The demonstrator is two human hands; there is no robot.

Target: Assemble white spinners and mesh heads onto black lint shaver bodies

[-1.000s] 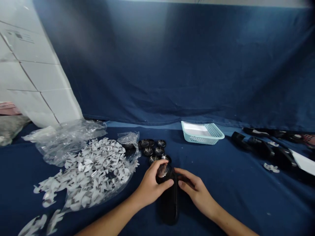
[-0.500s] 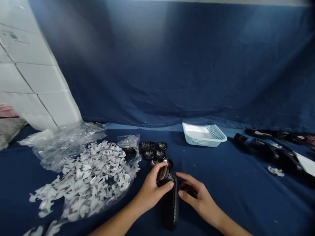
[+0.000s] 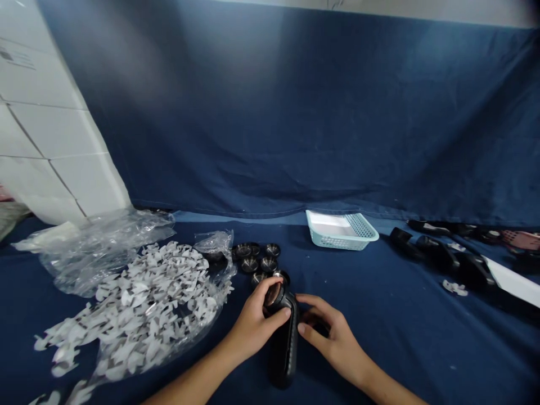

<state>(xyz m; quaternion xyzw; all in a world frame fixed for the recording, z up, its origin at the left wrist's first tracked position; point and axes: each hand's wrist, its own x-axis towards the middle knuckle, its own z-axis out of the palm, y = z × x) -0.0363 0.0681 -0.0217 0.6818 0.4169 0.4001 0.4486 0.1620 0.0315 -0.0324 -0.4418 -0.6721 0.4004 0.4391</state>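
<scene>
A black device (image 3: 283, 354) with an angled head and a round coppery face stands low in the centre. My left hand (image 3: 257, 320) is closed round its head, thumb on the near side and fingers over the top. My right hand (image 3: 331, 332) is at the device's right side, curled, with thumb and fingertips at its edge; a dark round part (image 3: 316, 322) shows partly inside the curl. Just beyond the device lie several round dark metallic cups (image 3: 269, 264).
A large heap of small white plastic pieces (image 3: 156, 304) spreads over clear plastic at left. Crumpled clear bags (image 3: 101, 242) lie behind it. A light blue basket (image 3: 342, 242) holding white paper is at the back. Black devices (image 3: 439, 253) and white pieces (image 3: 454, 288) lie at right.
The whole view has shifted slightly, so things appear a little further left. Both hands keep nearly the same pose at the black device.
</scene>
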